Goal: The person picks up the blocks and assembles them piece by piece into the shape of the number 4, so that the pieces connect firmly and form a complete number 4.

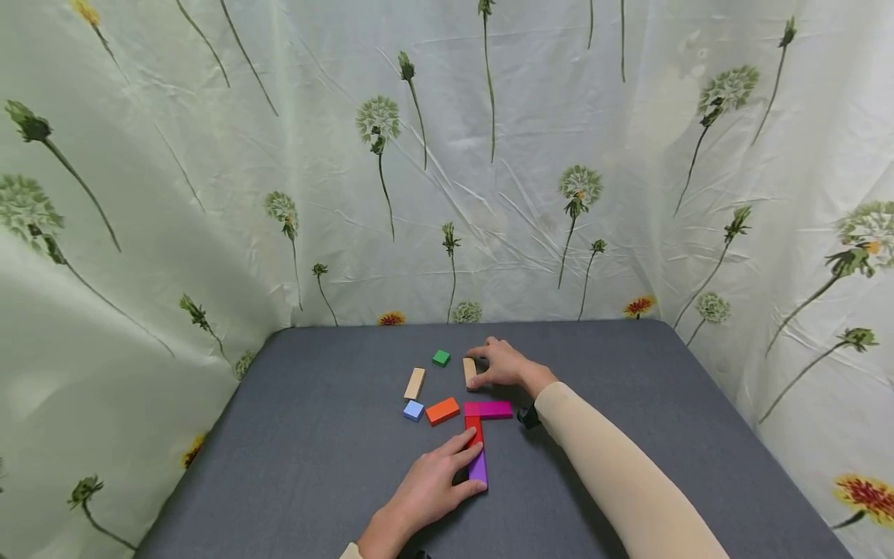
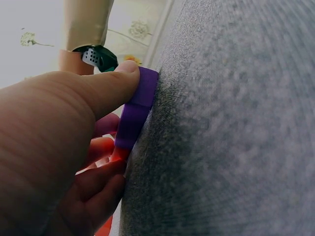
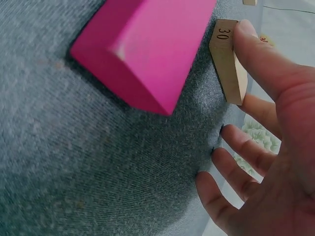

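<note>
My right hand (image 1: 504, 363) pinches a small wooden block (image 1: 470, 373) lengthwise, thumb at its near end and index finger at the far end. The number 30 shows on that block's end in the right wrist view; the other fingers are spread beside it. With fingers extended, my left hand (image 1: 433, 481) touches a red block (image 1: 474, 425) and a purple block (image 1: 478, 470), its thumb against the purple one's near end. These two lie end to end, partly covered by the fingers. Above the red block, a pink square piece (image 1: 472, 409) adjoins a magenta block (image 1: 497, 410) pointing right.
Left of the row lie an orange block (image 1: 443, 411), a light blue block (image 1: 414, 411) and a second wooden block (image 1: 415, 383). A green block (image 1: 441, 358) lies farther back. Behind the dark grey table (image 1: 314, 435) hangs a dandelion-print curtain (image 1: 335, 155).
</note>
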Tool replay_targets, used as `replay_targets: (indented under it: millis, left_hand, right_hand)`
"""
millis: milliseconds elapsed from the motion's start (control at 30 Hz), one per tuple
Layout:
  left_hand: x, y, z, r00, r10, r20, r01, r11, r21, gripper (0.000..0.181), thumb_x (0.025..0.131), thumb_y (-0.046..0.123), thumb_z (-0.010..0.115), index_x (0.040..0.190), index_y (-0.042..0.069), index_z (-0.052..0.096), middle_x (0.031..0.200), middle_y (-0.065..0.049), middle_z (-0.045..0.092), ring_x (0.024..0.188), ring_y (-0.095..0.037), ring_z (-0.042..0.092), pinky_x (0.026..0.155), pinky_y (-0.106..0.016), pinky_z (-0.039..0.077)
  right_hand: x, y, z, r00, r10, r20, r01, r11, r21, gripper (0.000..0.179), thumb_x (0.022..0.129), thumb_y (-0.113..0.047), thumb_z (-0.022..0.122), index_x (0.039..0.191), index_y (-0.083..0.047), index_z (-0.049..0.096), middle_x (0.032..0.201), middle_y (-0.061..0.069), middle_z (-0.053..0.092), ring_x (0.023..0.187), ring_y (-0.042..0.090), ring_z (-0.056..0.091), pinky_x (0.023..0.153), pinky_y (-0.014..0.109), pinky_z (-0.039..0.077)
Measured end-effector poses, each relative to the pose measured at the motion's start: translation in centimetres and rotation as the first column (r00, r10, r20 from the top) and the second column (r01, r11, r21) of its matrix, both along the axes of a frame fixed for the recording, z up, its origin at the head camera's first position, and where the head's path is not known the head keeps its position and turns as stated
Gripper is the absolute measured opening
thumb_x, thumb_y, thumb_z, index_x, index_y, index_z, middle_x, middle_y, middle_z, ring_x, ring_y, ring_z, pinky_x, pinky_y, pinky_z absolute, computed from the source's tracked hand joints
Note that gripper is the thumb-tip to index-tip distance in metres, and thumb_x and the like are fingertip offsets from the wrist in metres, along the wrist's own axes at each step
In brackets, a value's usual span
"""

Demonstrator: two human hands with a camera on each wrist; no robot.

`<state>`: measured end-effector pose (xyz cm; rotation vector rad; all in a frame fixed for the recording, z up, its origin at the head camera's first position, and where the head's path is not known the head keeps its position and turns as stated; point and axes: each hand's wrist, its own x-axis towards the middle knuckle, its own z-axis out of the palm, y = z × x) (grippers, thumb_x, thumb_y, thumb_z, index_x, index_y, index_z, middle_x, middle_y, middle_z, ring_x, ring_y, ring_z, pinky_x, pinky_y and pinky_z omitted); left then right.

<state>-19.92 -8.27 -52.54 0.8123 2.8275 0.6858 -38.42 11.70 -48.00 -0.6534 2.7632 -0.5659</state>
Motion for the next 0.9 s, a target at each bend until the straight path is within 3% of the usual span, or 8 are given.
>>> replay_targets:
  millis: [267, 667, 900]
  left_hand:
    - [0.02, 0.12, -0.02, 1.000, 0.012, 0.012, -0.012, 1.000, -0.008, 0.066, 0.091, 0.058, 0.066, 0.149, 0.028, 0.052, 0.159, 0.008, 0.037, 0.136, -0.020, 0.047, 0.099, -0.054, 0.046]
    - [0.05, 0.11, -0.10, 1.000, 0.011, 0.011, -0.011, 1.000, -0.012, 0.066, 0.091, 0.057, 0.066, 0.148, 0.028, 0.053, 0.159, 0.008, 0.038, 0.136, -0.020, 0.048, 0.099, -0.054, 0.046]
    - [0.07, -0.01, 0.07, 1.000, 0.003, 0.002, -0.003, 1.000, 0.001, 0.066, 0.090, 0.057, 0.067, 0.148, 0.027, 0.054, 0.158, 0.007, 0.038, 0.135, -0.020, 0.049, 0.098, -0.055, 0.047]
  right_hand:
    - [-0.08, -0.23, -0.36, 0.999, -0.033, -0.006, 0.033, 0.999, 0.017, 0.063, 0.084, -0.050, 0.079, 0.140, -0.030, 0.060, 0.136, 0.011, 0.047, 0.124, 0.032, 0.044, 0.099, 0.050, 0.043]
    - [0.09, -0.55, -0.58, 0.999, -0.031, -0.012, 0.029, 0.988, -0.155, 0.061, 0.077, -0.033, 0.089, 0.130, -0.019, 0.062, 0.122, 0.007, 0.063, 0.117, 0.026, 0.056, 0.100, 0.046, 0.044]
    - [0.32, -0.59, -0.41, 0.998, -0.047, 0.044, 0.058, 0.953, -0.297, 0.050, 0.080, -0.017, 0.087, 0.121, -0.013, 0.058, 0.102, 0.001, 0.064, 0.089, 0.018, 0.061, 0.079, 0.037, 0.052]
